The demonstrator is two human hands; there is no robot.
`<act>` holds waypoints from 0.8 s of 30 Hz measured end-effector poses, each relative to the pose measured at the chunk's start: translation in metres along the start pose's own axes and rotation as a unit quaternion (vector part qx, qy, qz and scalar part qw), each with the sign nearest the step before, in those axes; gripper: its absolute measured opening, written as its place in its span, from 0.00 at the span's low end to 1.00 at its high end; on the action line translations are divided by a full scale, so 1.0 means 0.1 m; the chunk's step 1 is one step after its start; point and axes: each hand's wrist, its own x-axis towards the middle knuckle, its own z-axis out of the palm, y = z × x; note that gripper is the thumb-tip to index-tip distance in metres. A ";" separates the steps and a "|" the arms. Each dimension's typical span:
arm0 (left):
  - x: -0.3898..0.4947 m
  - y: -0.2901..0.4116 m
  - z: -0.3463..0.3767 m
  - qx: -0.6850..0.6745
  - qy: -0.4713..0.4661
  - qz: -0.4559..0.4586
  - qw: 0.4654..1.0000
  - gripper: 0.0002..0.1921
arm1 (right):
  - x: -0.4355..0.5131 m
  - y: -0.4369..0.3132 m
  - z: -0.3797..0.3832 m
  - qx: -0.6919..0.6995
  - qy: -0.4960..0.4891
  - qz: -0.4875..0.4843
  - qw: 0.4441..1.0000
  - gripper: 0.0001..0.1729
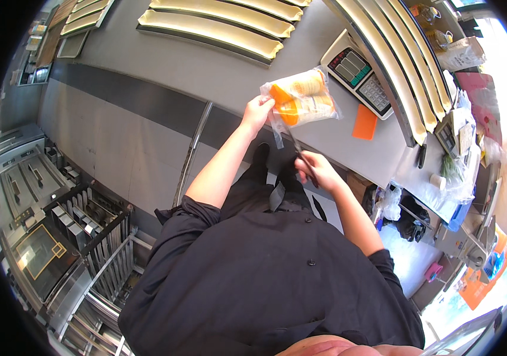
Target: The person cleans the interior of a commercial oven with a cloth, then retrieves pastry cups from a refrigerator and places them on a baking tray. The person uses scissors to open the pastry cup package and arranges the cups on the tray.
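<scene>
My left hand [258,113] pinches the near left corner of a clear plastic bag [331,100] over the front edge of the grey worktop [231,73]. Inside the bag are two orange-and-cream packages [295,111] side by side, their kind unclear. A loose flap of the bag hangs below my fingers. My right hand [318,171] is closed around the dark handles of scissors [297,144], which point up at the hanging flap. Whether the blades touch the plastic I cannot tell.
Beyond the bag stands a digital scale [360,75], with an orange flat card [364,122] beside it. Dark metal trays [209,46] bear long pale-yellow strips; another tray [407,129] overhangs the scale's right side. A black-handled tool [421,155] lies at right. Metal kitchen equipment [35,178] stands left.
</scene>
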 end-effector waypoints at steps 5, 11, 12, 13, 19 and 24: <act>-0.05 0.17 0.16 0.040 0.036 0.016 0.998 0.13 | -0.42 0.74 -0.49 0.032 0.344 0.036 0.938 0.25; -0.12 0.37 0.15 0.057 0.016 0.043 0.997 0.15 | -0.48 1.20 -1.20 -0.296 0.522 0.197 0.775 0.33; -0.12 0.39 0.14 0.058 0.010 0.049 0.997 0.15 | -0.45 1.20 -1.20 -0.293 0.541 0.173 0.769 0.34; -0.14 0.42 0.16 0.058 0.004 0.053 0.997 0.16 | -0.45 1.11 -1.18 -0.291 0.560 0.151 0.761 0.34; -0.36 0.65 0.30 0.092 -0.043 0.074 0.992 0.17 | -0.11 -0.58 -0.16 -0.370 0.463 -0.282 0.754 0.40; -0.48 0.87 0.51 0.189 -0.036 0.181 0.965 0.19 | 0.55 -1.00 0.00 -0.471 0.484 -0.315 0.667 0.31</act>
